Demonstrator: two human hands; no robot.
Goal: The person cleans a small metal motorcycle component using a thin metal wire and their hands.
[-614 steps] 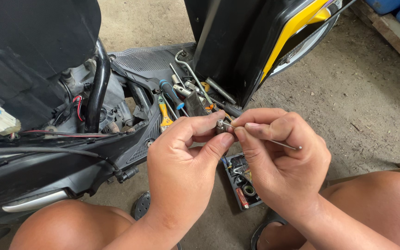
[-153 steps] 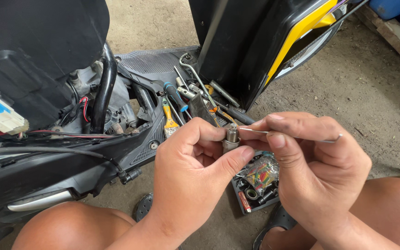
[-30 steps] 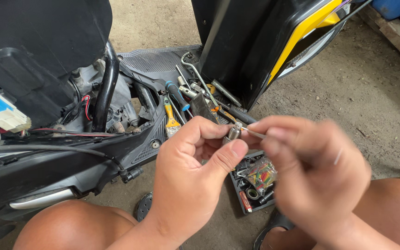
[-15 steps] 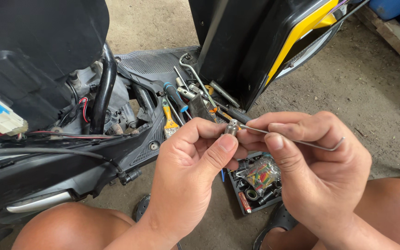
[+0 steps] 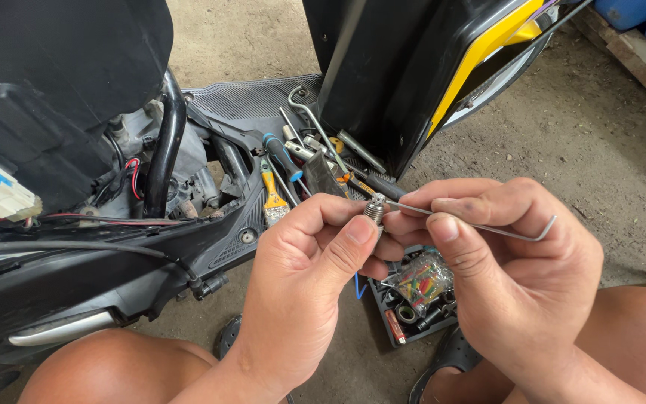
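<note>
Crouched beside a stripped black scooter (image 5: 76,262) on a dirt floor (image 5: 600,135), working with 2 bare hands. Left hand (image 5: 300,299) clenched on a small threaded metal fitting (image 5: 374,208), pinched between thumb and forefinger and held up in mid-air, just above an open black parts tray (image 5: 394,329) and near the scooter's ribbed footboard (image 5: 256,101). Right hand (image 5: 517,284) grasping a thin bent wire (image 5: 487,228), fingers (image 5: 443,224) closed round its straight run, hooked end poking out past the knuckles, tip touching the top of the fitting. Judged to be mid-probe: working the wire at the fitting's bore. Cannot tell whether the tip sits inside the hole. Next calls for a steady left pinch, the wire lined up with the bore, and light pressure only, lest the thin wire bend or skid off. Scattered on the footboard: a blue-handled screwdriver (image 5: 282,155), a yellow-handled tool (image 5: 269,187) and several wrenches (image 5: 360,150).
</note>
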